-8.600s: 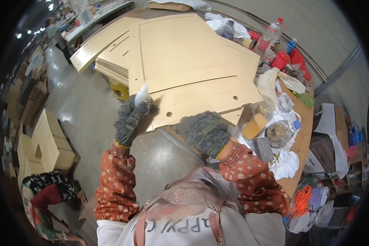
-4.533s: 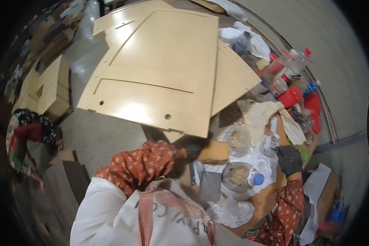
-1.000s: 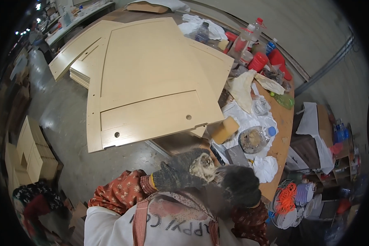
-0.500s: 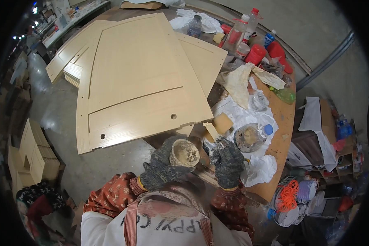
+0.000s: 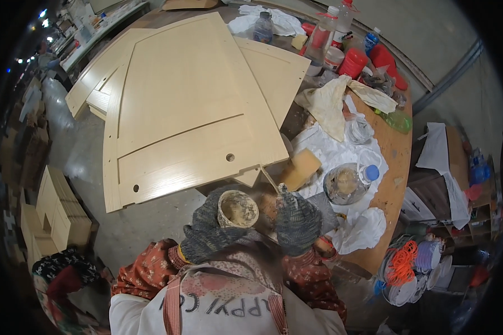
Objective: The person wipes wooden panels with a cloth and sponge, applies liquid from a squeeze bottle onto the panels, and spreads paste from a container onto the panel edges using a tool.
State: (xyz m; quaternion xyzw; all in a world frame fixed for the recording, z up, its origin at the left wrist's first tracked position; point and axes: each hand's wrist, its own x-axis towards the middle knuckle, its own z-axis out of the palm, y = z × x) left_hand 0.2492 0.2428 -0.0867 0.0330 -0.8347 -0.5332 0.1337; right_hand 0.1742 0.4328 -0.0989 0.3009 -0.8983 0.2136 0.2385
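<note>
My left hand (image 5: 208, 228), in a dark grey knitted glove, is wrapped around a small cup (image 5: 238, 209) crusted with pale paste. The cup's mouth faces up toward me. Close on its right, my gloved right hand (image 5: 298, 220) is closed on a thin, flat cream scraper (image 5: 270, 180). The blade appears nearly edge-on, its tip by the near corner of a large cream wooden panel (image 5: 190, 106). That panel has grooves, small drilled holes and two larger round holes along its near side. A yellow sponge (image 5: 303, 169) lies just beyond my right hand.
Other cream panels (image 5: 274, 78) lie beneath the large one. On the wooden table (image 5: 394, 184) are a cut-down bottle with a blue cap (image 5: 349, 183), crumpled white paper (image 5: 363, 230), rags (image 5: 327, 106) and several bottles. Stacked panels (image 5: 61, 212) stand on the left.
The scraper has turned from showing its flat face to nearly edge-on, its tip moving left to the panel's corner. My left hand and the cup have shifted slightly left.
</note>
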